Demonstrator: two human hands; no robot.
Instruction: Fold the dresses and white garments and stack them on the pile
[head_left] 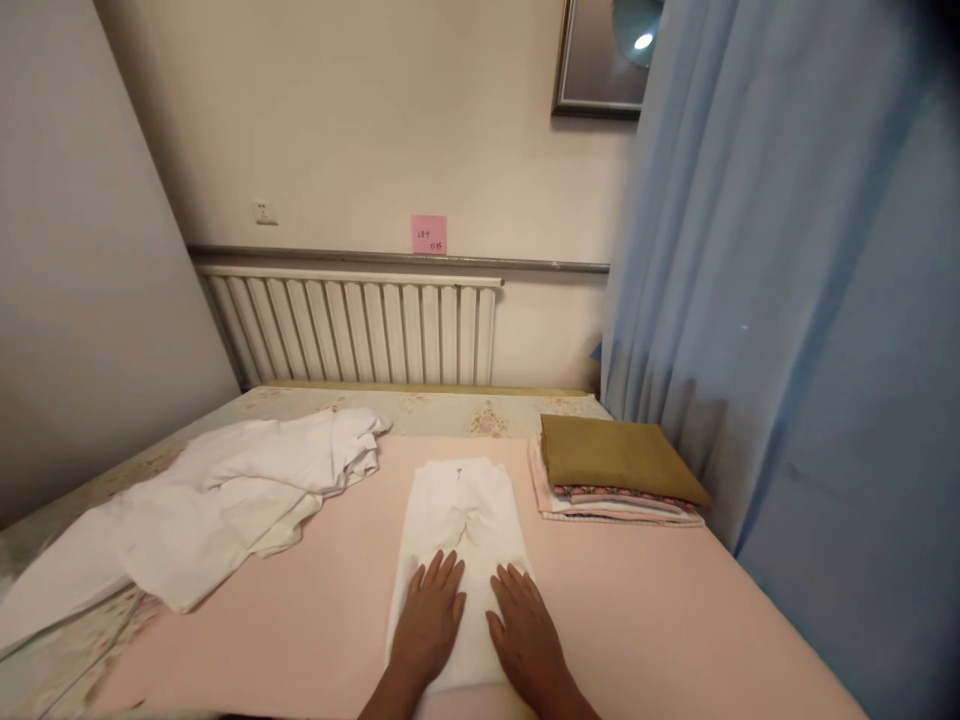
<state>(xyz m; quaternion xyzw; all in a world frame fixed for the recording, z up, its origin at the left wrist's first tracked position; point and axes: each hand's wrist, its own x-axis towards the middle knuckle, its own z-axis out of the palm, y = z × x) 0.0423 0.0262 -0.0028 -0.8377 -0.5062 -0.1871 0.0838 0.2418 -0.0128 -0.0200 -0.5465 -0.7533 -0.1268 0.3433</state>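
Label: one square pink paper note, on the cream wall above the white ribbed radiator; two short lines of dark handwriting, too small to read with certainty.

Principal item: one white cloth garment, folded into a long, flat panel, creased near the middle, a small dark mark close to its far edge. Lies on the flat pink sheet, directly under both hands.

Hands: two, bare, set apart, palms down, fingers extended, gripping nothing. Left hand on the panel's left part; right hand on its right part, at the side edge. A strip of white cloth shows between them.

Left of the hands, well apart: one loose, rumpled white cloth, partly on the pale floral cover.

Right, beyond the right hand: one stack of folded fabrics, topped by an olive-brown cloth.
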